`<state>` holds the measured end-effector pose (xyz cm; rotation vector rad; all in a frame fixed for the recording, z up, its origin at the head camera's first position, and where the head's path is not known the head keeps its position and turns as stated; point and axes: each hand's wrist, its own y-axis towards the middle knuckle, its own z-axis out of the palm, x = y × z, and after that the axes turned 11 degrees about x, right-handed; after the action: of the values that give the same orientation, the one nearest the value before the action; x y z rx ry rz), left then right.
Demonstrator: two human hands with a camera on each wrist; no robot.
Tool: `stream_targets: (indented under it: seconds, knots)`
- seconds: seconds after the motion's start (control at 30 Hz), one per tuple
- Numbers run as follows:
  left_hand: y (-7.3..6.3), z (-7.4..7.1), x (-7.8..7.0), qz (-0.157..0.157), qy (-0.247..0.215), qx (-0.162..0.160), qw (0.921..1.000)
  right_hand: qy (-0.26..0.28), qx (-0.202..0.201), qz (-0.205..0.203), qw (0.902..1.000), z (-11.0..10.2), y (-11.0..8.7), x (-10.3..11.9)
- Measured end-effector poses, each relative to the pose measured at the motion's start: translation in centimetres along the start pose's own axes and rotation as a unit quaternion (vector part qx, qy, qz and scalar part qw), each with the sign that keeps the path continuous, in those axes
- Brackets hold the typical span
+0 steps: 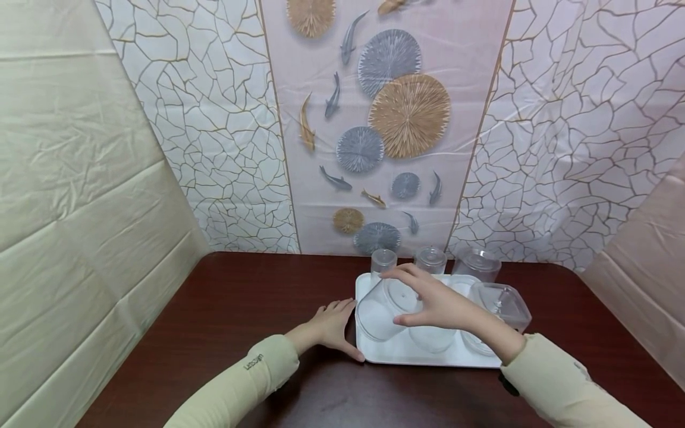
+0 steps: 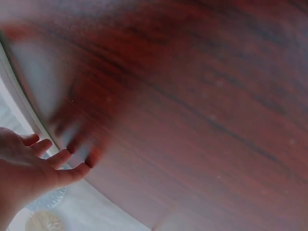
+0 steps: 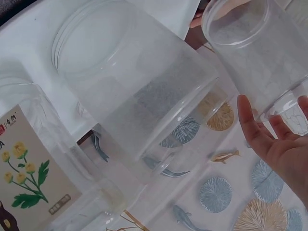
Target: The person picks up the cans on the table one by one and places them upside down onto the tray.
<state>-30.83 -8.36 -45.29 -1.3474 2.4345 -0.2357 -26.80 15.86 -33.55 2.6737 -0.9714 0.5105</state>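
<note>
A clear plastic jar point(image 1: 373, 318) stands mouth down at the left end of a white tray point(image 1: 385, 355). My right hand point(image 1: 436, 300) curves over the jar's raised base from the right, fingers on the far side and thumb on the near side. In the right wrist view the same jar point(image 3: 245, 53) is at upper right, with the fingers point(image 3: 250, 118) around its base end. Beside the tray's left edge is my left hand point(image 1: 330, 327), fingers spread and thumb by the near corner. It holds nothing; exact contact with the tray cannot be told.
More clear containers stand on the tray: a large jar point(image 3: 139, 82) beside the held one, a square one point(image 1: 505, 300) at right, and several along the back, including a narrow one point(image 1: 384, 257). A card with yellow flowers point(image 3: 33, 168) shows at one container. The dark red table point(image 1: 257, 285) meets a patterned wall covering.
</note>
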Motion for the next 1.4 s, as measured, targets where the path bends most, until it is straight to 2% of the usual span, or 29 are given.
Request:
stream_targets:
  seconds: [0.37,0.77,1.4]
  knots:
    - [0.1,-0.1,-0.2,-0.014,0.005,0.008,0.9999,-0.038,0.032,-0.010,0.9987,0.5,1.3,-0.6]
    - [0.4,0.1,-0.3,-0.022,-0.007,0.020,0.9995,-0.057,0.081,0.021,0.9949,0.4,2.5,-0.9]
    - [0.5,-0.2,-0.3,-0.012,-0.020,0.019,0.9995,-0.074,0.119,0.021,0.9899,1.3,3.5,-1.2]
